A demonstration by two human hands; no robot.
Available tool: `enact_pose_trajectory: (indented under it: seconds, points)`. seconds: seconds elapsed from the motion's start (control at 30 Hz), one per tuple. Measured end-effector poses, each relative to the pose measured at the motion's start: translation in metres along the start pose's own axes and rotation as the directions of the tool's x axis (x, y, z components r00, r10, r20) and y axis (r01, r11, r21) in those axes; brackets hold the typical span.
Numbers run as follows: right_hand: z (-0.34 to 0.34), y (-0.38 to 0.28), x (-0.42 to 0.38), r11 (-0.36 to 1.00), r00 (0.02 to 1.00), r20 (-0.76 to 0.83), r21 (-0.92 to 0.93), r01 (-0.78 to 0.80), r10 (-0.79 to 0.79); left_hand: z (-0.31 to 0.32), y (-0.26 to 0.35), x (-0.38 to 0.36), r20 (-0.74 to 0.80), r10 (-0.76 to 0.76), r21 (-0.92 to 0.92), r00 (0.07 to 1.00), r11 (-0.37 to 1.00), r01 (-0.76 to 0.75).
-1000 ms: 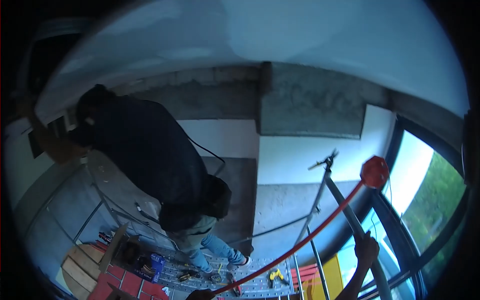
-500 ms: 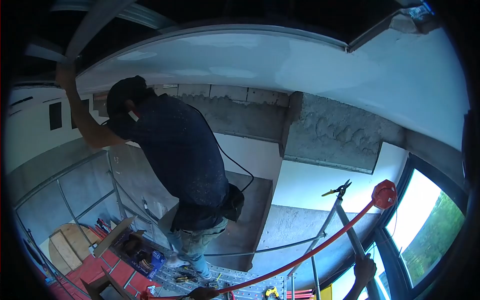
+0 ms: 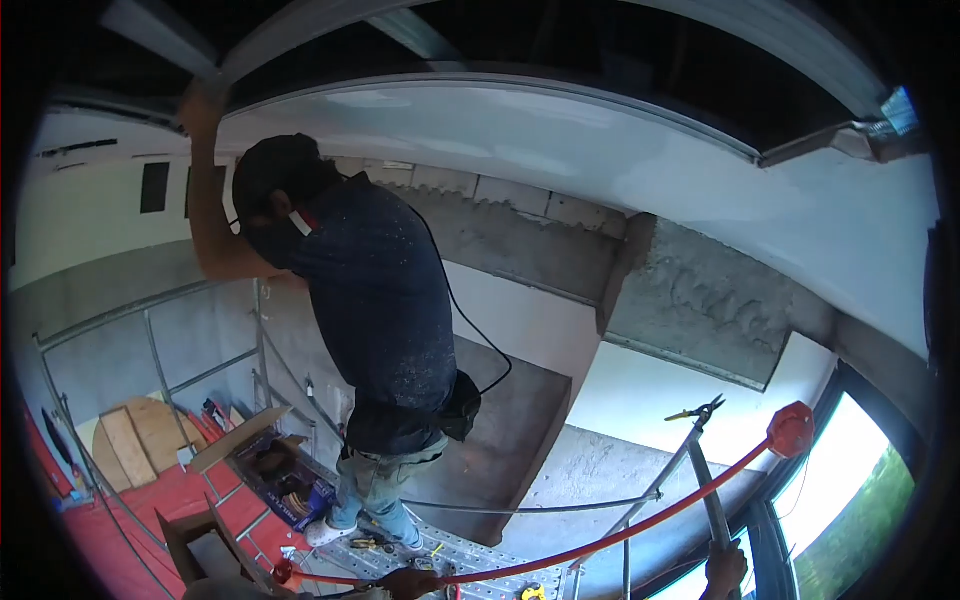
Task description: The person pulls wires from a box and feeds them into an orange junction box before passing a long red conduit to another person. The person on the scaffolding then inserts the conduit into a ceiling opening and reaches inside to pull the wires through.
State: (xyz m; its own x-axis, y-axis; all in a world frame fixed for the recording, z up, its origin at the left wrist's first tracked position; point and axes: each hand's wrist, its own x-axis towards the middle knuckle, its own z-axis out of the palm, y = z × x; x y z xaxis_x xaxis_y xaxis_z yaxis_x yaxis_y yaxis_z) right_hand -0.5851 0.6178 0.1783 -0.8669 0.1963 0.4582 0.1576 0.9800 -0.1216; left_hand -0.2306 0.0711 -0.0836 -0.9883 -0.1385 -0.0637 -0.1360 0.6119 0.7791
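My left hand (image 3: pixel 410 583), low in the view, is closed around an orange corrugated conduit (image 3: pixel 620 537). A red octagonal junction box (image 3: pixel 791 430) sits on the conduit's upper right end; another red fitting (image 3: pixel 287 573) shows at its lower left end. At the lower right, my right hand (image 3: pixel 725 570) is wrapped around a grey metal bar (image 3: pixel 710 495) that looks like part of the scaffold frame. Yellow-handled tin snips (image 3: pixel 698 411) rest at the top of that bar, jaws pointing up.
A co-worker (image 3: pixel 380 290) stands on the perforated metal platform (image 3: pixel 490 583), one arm raised to the ceiling framing (image 3: pixel 290 45). Scaffold rails (image 3: pixel 130 318) run along the left. Open cardboard boxes (image 3: pixel 275 480) and hand tools lie below. A window (image 3: pixel 850 480) is at right.
The view has shifted, so the co-worker and ceiling framing appear further right. More of the conduit's lower left end shows. Both my hands keep their hold.
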Motion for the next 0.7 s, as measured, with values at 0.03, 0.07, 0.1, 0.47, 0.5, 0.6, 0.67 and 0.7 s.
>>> enact_pose_trajectory:
  seconds: [0.03,0.07,0.1,0.47,0.5,0.6,0.67,0.7]
  points:
    - [0.005,0.001,0.003,1.000,1.000,0.006,-0.004,-0.010,0.010,0.001,0.002,-0.002,-0.002,-0.002,0.000,1.000,1.000,0.002]
    - [0.002,0.001,0.003,1.000,1.000,0.013,-0.012,-0.021,0.021,0.004,0.001,-0.004,-0.002,-0.008,-0.001,1.000,1.000,0.008]
    - [-0.006,-0.003,-0.001,1.000,0.999,0.026,0.001,-0.019,0.019,0.005,0.001,-0.005,-0.004,-0.012,0.001,1.000,1.000,0.012]
    - [0.028,0.028,0.000,0.954,0.905,-0.332,-0.227,0.198,-0.267,-0.005,0.036,-0.037,-0.160,0.006,-0.004,0.987,1.000,-0.006]
    - [0.023,0.023,-0.002,0.951,0.897,-0.354,-0.251,0.183,-0.266,-0.015,0.051,-0.042,-0.140,-0.025,-0.008,0.990,1.000,0.024]
    - [0.025,0.016,0.001,0.940,0.875,-0.385,-0.283,0.191,-0.293,0.002,0.014,-0.028,-0.085,-0.044,0.055,0.995,0.997,0.048]
    - [0.027,0.015,0.003,0.929,0.857,-0.405,-0.313,0.196,-0.318,0.008,0.013,-0.030,-0.183,0.075,-0.005,0.980,0.997,-0.077]
    - [0.030,0.014,0.004,0.924,0.846,-0.416,-0.324,0.203,-0.332,-0.002,0.032,-0.034,-0.149,-0.017,0.009,0.989,1.000,0.019]
